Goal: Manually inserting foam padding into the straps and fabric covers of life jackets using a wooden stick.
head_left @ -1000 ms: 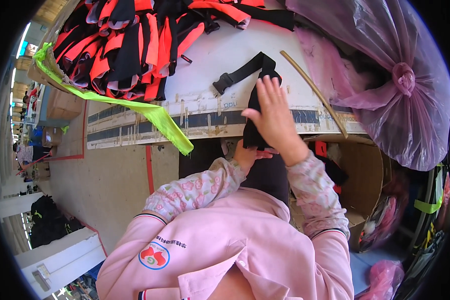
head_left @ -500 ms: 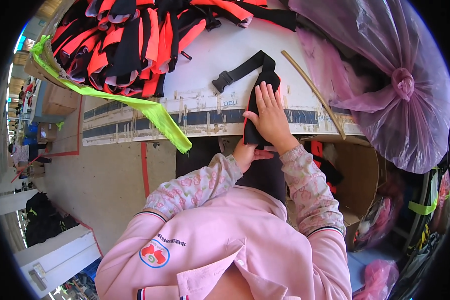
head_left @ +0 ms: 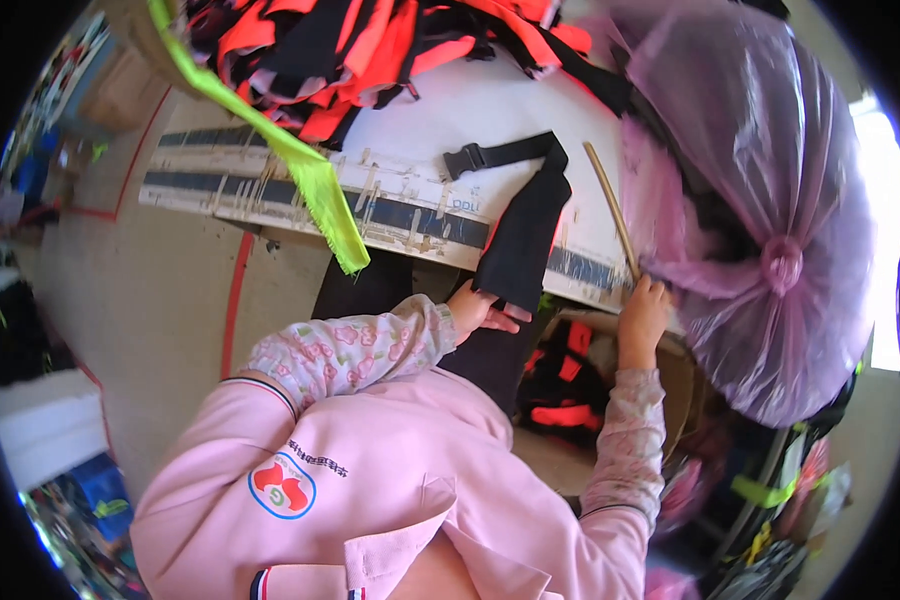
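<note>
A black padded fabric piece [head_left: 523, 243] with an orange edge lies over the table's front edge. Its far end runs into a folded black webbing strap with a plastic buckle [head_left: 463, 161]. At its near end, my left hand [head_left: 480, 310] has hold of the overhanging fabric, with some fingers hidden beneath. My right hand [head_left: 646, 310] is closed on the near end of a thin wooden stick [head_left: 610, 200], which lies on the tabletop right of the fabric piece.
Black and orange fabric pieces [head_left: 370, 60] are heaped at the back of the white table [head_left: 400, 140]. A yellow-green strip [head_left: 320, 195] hangs over the front edge. A tied purple plastic bag [head_left: 750, 120] bulges on the right. Below it, a cardboard box [head_left: 675, 380] holds more pieces.
My right hand has left the top of the fabric piece and moved right to grip the stick's near end. My left hand keeps hold of the fabric. The view has shifted.
</note>
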A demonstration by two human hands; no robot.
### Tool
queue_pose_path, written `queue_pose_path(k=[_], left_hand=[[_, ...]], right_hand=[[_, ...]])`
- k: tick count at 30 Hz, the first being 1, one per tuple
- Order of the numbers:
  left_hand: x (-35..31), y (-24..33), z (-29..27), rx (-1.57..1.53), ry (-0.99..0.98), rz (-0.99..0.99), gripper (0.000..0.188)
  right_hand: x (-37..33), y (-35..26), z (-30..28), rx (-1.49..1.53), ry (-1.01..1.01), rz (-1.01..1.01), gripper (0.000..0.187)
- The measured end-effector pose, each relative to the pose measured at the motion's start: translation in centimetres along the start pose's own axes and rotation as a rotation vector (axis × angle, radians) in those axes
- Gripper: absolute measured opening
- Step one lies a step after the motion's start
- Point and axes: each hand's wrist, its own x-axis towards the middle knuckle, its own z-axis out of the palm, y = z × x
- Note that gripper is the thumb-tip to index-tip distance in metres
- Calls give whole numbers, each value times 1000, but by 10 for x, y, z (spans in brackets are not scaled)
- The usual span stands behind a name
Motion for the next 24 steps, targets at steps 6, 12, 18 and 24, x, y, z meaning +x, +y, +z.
queue_pose_path(k=[6,12,18,24], left_hand=[[-3,-6,-2,4,-48,3,30],[12,-22,-5,-90,2,50,28],[18,-33,-3,-128,139,67,26],[-1,-13,7,-7,4,185,25]], right_hand=[[-9,7,-6,170,-4,-21,13],[-113,-12,-90,1420,-408,251,20],[-257,2,-82,1289,-800,260,27],[-234,-39,-105,1278,-838,350,27]])
